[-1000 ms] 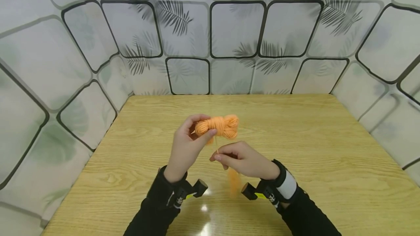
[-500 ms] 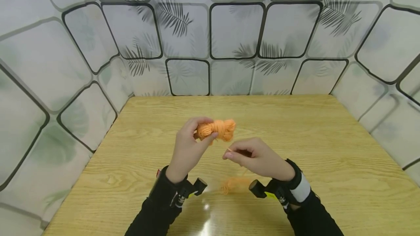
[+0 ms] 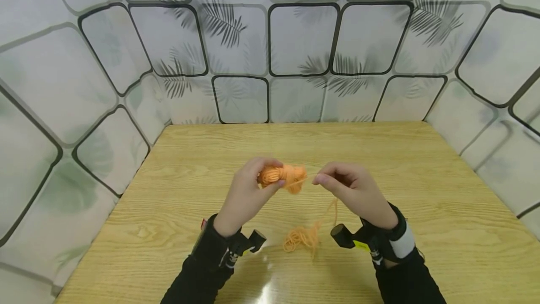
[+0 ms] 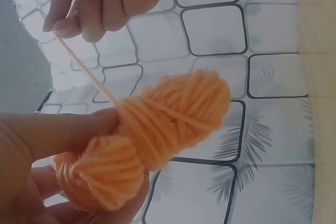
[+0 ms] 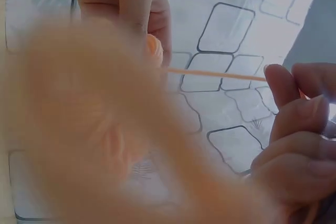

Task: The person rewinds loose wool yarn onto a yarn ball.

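Observation:
An orange yarn skein [image 3: 291,176], wound tight round its middle, is held in my left hand [image 3: 251,191] between thumb and fingers. In the left wrist view the skein [image 4: 168,119] shows a puffy lobe at each end of its wrapped waist. To its right, my right hand [image 3: 354,189] pinches a strand of yarn [image 4: 84,72] that runs taut from the skein. The loose tail passes through the curled right fingers [image 5: 294,124] and hangs below that hand. A tangled heap of the same yarn [image 3: 300,239] shows lower down, between the wrists.
A wood-grain table [image 3: 190,154] lies under both hands. Behind and at the sides stands a pale curtain [image 3: 303,41] with dark rounded outlines and leaf prints. Each wrist carries a small camera, the left camera [image 3: 256,240] and the right camera [image 3: 342,236] facing inward.
My right hand has moved right and up, away from the skein, drawing the strand out sideways. The left hand has shifted slightly right and down with the skein. The loose yarn below now shows spread-out loops.

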### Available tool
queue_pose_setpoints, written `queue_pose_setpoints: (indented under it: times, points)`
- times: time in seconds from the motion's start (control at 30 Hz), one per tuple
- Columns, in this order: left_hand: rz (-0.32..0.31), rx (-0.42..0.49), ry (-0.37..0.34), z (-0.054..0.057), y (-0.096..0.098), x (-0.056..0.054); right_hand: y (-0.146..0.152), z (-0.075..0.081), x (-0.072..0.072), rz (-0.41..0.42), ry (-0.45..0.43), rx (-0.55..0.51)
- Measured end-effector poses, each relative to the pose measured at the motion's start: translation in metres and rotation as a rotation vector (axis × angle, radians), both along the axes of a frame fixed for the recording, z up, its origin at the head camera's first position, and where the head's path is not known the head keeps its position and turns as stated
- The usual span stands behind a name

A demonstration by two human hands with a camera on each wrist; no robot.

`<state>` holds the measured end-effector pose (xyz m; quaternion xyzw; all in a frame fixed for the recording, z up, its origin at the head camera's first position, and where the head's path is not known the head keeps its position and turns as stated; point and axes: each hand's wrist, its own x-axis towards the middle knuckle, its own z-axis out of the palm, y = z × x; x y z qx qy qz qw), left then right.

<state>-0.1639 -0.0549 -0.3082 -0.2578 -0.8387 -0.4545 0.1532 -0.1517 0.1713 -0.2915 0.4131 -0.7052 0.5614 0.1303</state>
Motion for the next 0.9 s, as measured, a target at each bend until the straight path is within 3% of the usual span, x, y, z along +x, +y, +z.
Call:
queue_pose_setpoints:
  times: [0.3, 0.5, 0.7, 0.9]
  points:
    - [-0.107, -0.106, -0.012, 0.001, -0.001, 0.001, 0.007, 0.003, -0.001, -0.060, -0.023, -0.060]
    - [-0.187, -0.159, -0.032, 0.003, -0.001, 0.003, 0.010, 0.002, -0.005, -0.046, -0.050, -0.125]
    - [-0.329, -0.143, -0.091, 0.004, -0.003, 0.003, 0.013, -0.003, -0.012, -0.023, -0.049, -0.214]
    - [-0.468, -0.093, -0.152, 0.006, -0.006, 0.003, 0.015, -0.005, -0.018, -0.059, -0.108, -0.263]
